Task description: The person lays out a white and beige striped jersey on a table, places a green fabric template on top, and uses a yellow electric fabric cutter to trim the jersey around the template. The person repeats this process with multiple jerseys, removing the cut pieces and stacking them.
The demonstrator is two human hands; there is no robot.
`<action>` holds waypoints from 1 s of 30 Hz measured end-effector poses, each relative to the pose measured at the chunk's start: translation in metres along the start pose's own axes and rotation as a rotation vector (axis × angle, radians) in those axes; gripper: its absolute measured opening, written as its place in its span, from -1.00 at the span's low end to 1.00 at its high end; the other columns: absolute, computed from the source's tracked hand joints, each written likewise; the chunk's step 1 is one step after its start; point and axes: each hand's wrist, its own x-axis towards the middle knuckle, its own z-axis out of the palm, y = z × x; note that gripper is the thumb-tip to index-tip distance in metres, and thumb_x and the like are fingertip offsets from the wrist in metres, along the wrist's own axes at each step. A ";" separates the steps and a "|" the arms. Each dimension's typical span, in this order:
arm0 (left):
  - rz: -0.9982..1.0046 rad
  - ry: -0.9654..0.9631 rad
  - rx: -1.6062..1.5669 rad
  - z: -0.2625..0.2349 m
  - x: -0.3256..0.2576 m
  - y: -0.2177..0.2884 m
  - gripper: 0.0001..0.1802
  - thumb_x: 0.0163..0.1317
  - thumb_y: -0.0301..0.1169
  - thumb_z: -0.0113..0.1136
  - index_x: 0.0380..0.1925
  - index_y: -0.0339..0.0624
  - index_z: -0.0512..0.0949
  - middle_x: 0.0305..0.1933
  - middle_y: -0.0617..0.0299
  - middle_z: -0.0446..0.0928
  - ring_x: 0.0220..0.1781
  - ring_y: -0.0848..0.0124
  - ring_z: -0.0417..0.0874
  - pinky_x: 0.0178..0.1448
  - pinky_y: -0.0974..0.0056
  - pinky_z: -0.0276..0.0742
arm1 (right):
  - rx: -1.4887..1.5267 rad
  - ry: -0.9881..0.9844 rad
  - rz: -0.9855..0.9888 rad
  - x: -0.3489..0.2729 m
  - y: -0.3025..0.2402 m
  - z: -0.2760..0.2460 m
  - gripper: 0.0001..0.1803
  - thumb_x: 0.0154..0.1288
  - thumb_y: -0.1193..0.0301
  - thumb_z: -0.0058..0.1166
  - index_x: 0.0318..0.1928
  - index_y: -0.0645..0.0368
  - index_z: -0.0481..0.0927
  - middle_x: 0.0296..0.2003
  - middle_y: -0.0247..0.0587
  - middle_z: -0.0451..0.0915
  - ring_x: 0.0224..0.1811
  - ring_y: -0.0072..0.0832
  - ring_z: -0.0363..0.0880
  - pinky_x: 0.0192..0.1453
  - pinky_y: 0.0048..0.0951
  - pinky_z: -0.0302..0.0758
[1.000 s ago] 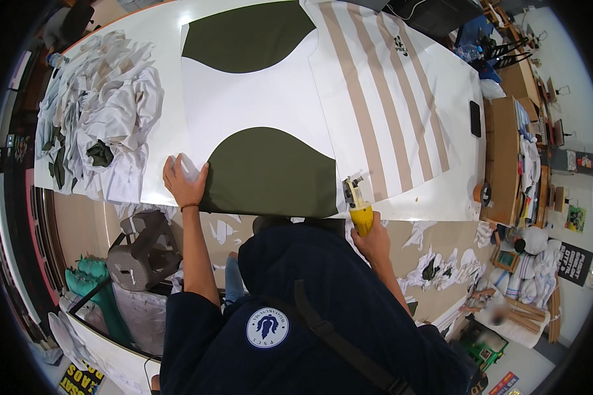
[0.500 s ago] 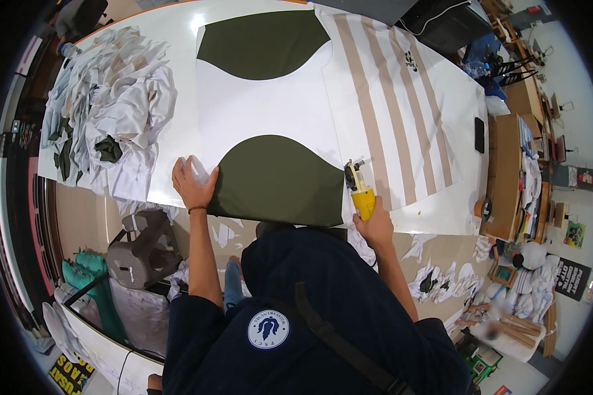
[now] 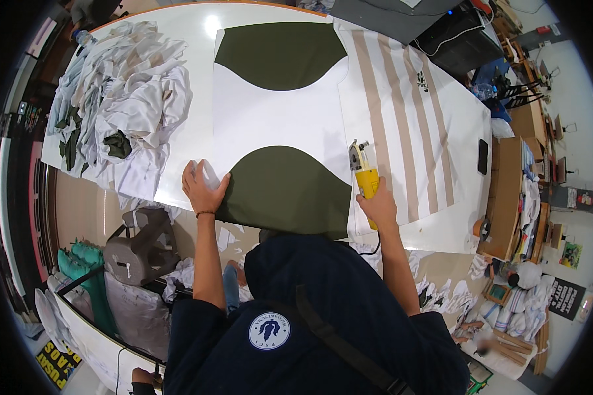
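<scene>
A flat fabric panel, dark green at both ends and white between, lies on the white table. My left hand rests open on its left edge near the front corner, fingers spread. My right hand grips a yellow electric fabric cutter by its body. The cutter's metal head is at the panel's right edge, beside the white part. Right of it spreads white fabric with beige stripes and a small dark print.
Crumpled white and grey fabric is heaped on the table's left. A black phone and a tape roll lie at the right edge. A brown plastic stool stands at front left. Another person's hand shows at lower left.
My right hand has pushed the cutter away from me along the panel's right edge, past the end of the near green curve. My left hand stays at the left edge. The view has shifted slightly.
</scene>
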 end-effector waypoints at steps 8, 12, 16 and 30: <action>-0.009 -0.004 -0.002 -0.002 0.001 0.002 -0.11 -0.02 0.11 0.55 0.28 -0.06 0.49 0.45 -0.07 0.28 0.51 -0.07 0.23 0.53 -0.16 0.18 | -0.018 0.002 -0.011 0.055 -0.038 -0.015 -0.29 0.07 0.17 0.33 0.16 0.21 0.35 -0.11 0.21 0.68 -0.04 0.15 0.69 0.04 0.08 0.63; -0.014 -0.012 0.004 -0.005 0.001 0.003 -0.10 -0.03 0.10 0.56 0.28 -0.05 0.48 0.44 -0.09 0.29 0.50 -0.08 0.24 0.52 -0.18 0.17 | -0.024 -0.015 -0.015 0.083 -0.052 -0.019 -0.26 0.03 0.15 0.35 0.18 0.23 0.37 -0.04 0.21 0.67 0.02 0.13 0.69 0.08 0.05 0.63; -0.002 0.000 0.000 -0.004 0.003 0.004 -0.11 -0.02 0.09 0.56 0.27 -0.06 0.48 0.42 -0.09 0.31 0.50 -0.08 0.24 0.51 -0.18 0.18 | -0.024 0.007 -0.033 0.111 -0.062 -0.022 -0.17 -0.02 0.12 0.38 0.23 0.27 0.39 -0.01 0.26 0.67 0.04 0.14 0.69 0.11 0.03 0.64; -0.042 -0.016 0.005 -0.009 0.003 0.007 -0.14 -0.05 0.08 0.56 0.24 -0.06 0.52 0.43 -0.01 0.30 0.48 -0.04 0.26 0.54 -0.11 0.16 | -0.008 0.020 -0.033 0.184 -0.116 -0.038 -0.22 0.02 0.16 0.38 0.23 0.21 0.40 0.09 0.11 0.64 0.15 0.01 0.65 0.21 -0.01 0.59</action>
